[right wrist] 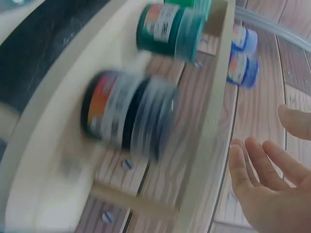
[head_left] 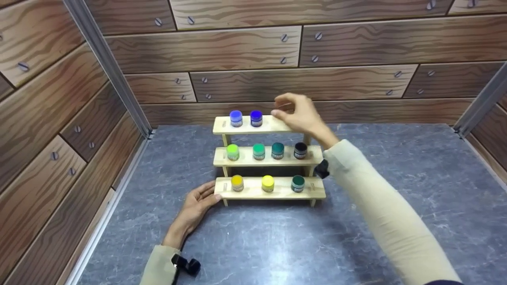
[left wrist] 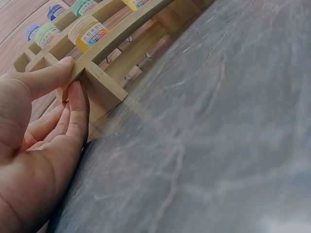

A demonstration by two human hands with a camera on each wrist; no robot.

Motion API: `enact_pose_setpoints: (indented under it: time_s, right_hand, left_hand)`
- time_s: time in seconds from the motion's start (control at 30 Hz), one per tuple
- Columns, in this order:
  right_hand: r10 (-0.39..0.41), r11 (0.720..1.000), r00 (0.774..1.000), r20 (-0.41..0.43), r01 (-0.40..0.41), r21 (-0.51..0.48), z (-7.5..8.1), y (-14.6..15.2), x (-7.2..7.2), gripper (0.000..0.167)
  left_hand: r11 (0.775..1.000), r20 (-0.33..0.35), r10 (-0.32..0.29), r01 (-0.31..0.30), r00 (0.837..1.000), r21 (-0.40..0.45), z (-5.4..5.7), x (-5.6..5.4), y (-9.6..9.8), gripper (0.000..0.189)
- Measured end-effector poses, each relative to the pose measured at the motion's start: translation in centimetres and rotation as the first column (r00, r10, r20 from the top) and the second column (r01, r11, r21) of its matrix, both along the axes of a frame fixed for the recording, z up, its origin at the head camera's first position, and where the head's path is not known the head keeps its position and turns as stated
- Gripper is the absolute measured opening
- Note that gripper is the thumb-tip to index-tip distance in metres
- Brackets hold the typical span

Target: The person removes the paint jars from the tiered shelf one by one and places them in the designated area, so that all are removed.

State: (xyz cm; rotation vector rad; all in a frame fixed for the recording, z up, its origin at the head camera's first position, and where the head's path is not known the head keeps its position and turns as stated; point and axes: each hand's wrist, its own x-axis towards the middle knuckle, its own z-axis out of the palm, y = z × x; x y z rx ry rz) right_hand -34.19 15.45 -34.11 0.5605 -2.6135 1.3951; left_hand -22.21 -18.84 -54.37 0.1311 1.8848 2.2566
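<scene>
A three-tier wooden stand [head_left: 251,194] holds small paint jars. My left hand [head_left: 197,202] pinches the left end of its lowest shelf, thumb on top and fingers beneath, as the left wrist view shows. My right hand [head_left: 302,114] is over the right part of the top shelf, fingers loosely bent, holding nothing. To its left stand a dark blue jar [head_left: 256,118] and a lighter blue jar [head_left: 236,118]. On the middle tier are a lime jar [head_left: 233,152], a green jar [head_left: 259,151], a teal jar [head_left: 278,151] and a black jar [head_left: 300,151].
The lowest tier carries an orange-yellow jar [head_left: 237,183], a yellow jar [head_left: 268,183] and a dark green jar [head_left: 298,183]. Beneath the stand lies a grey marbled tabletop [head_left: 178,158]. Wood-patterned panels [head_left: 245,47] rise behind and at both sides, with metal corner strips [head_left: 115,67].
</scene>
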Motion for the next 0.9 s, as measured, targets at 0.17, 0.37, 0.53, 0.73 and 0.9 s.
enact_pose_setpoints:
  time_s: [0.17,0.37,0.53,0.73,0.9]
  right_hand:
    - [0.018,1.0,1.0,0.019,-0.018,0.02,-0.9,-2.3,0.0,0.047]
    - [0.064,0.998,0.997,0.036,-0.064,0.025,-1.7,-4.1,0.1,0.051]
    - [0.058,0.998,0.998,0.031,-0.059,0.021,-2.0,-4.7,0.3,0.046]
    - [0.038,0.999,0.999,0.021,-0.039,0.027,-1.9,-4.8,0.3,0.042]
    - [0.033,0.999,0.999,0.017,-0.034,0.027,-1.6,-4.1,0.5,0.043]
  left_hand:
    - [1.0,0.023,0.003,-0.003,1.0,0.014,-0.2,0.2,0.1,0.072]
    - [1.0,0.01,0.001,-0.002,1.0,0.022,0.0,0.2,0.1,0.071]
    - [1.0,0.007,0.006,-0.006,1.0,0.019,0.0,0.1,0.0,0.07]
    - [1.0,0.005,0.011,-0.011,1.0,0.023,0.0,0.0,0.0,0.07]
    - [0.999,0.009,0.018,-0.019,1.0,0.028,0.0,0.1,0.0,0.07]
